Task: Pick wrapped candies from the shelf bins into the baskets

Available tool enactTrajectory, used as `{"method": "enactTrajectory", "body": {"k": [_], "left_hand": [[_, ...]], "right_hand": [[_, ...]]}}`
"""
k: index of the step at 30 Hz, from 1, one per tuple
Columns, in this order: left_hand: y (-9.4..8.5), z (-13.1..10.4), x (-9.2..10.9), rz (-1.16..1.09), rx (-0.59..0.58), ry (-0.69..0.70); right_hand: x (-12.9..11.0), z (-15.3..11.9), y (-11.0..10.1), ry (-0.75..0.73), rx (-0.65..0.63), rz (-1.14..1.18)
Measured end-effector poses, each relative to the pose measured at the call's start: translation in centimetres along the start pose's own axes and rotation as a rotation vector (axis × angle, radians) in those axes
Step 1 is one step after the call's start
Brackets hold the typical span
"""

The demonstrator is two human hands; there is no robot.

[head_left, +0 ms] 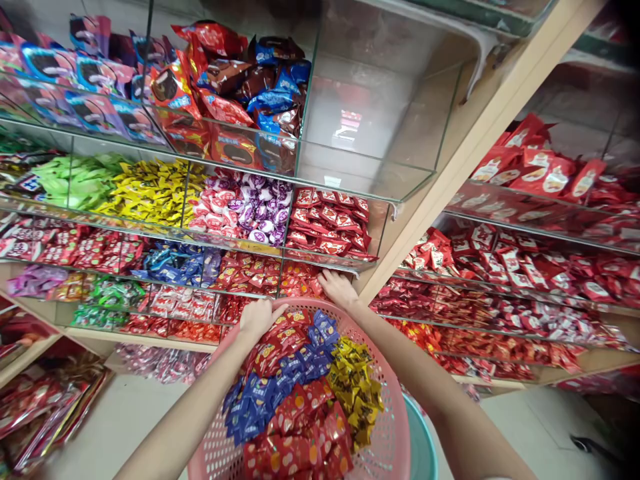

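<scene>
"What does the left grip do?"

"The left hand [257, 319] is closed over the rim of the pink perforated basket [397, 400], at eleven o'clock from the basket's centre."

"And the right?"

"The right hand [337, 288] reaches just past the rim, near half past twelve, with its fingers at a low glass-fronted compartment of bright red packets [300, 280]. I can't tell whether that grip is apart or together, or clamped on a packet."

"Where is the basket, and what's in it?"

"Below the hands, in front of the shelves. Orange-dotted red packets [285, 333] lie towards eleven o'clock, dark blue packets [265, 397] run from nine up to twelve, yellow packets [355, 387] sit at three, and fruit-print red packets [300, 450] fill six."

"Anything against it?"

"A teal basin [423, 440] shows from behind its rim at four o'clock."

"And further out?"

"At twelve, dark red packets [330, 220] lie behind glass. Round towards eleven are purple-and-white twist-wrapped sweets [265, 207], then yellow wrapped sweets [153, 193], with light green packets [80, 177] at ten. Above those, big red, brown and blue packets [240, 87] are heaped on a higher shelf. At two, past a pale wooden upright [480, 147], another shelf unit carries mostly red packets [550, 167]. Pale floor tiles [145, 413] show at nine."
</scene>
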State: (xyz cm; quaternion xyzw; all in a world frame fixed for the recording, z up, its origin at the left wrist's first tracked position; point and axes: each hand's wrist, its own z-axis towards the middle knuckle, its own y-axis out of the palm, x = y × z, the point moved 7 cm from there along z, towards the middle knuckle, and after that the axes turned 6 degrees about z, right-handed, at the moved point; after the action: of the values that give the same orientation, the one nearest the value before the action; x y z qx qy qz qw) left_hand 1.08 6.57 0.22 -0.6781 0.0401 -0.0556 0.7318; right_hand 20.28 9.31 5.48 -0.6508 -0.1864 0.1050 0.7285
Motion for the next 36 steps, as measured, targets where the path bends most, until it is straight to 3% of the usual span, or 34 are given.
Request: {"method": "enactTrajectory", "body": {"k": [4,8,16,23,27,30,33,36], "left_hand": [[0.0,0.1,0.1,0.006,-0.006,0.001],[0.0,0.1,0.1,0.004,-0.016,0.001],[0.0,0.2,0.2,0.004,-0.025,0.007],[-0.2,0.1,0.2,0.006,-0.02,0.011],[-0.2,0.0,0.3,0.009,-0.014,0.007],[-0.3,0.0,0.3,0.01,-0.005,0.005],[-0.2,0.0,0.3,0.013,0.011,-0.003],[0.0,0.0,0.2,0.011,0.019,-0.007]], "right_hand": [[-1.5,-2.6,-3.2,-0.024,0.062,0.04],[-4.4,-7.1,-4.4,-0.112,0.056,0.109],[-9.3,-17.0,-2.0,-0.334,-0.194,0.24],[-11.2,-21.9,1.1,-0.335,-0.375,0.212],[-12.1,-22.9,1.9,-0.35,-0.39,0.225],[-12.0,-22.2,1.1,-0.345,-0.4,0.267],[-10.8,-19.1,-1.0,-0.317,-0.323,0.345],[-7.7,-13.5,-2.7,-0.182,-0.132,0.451]]}}
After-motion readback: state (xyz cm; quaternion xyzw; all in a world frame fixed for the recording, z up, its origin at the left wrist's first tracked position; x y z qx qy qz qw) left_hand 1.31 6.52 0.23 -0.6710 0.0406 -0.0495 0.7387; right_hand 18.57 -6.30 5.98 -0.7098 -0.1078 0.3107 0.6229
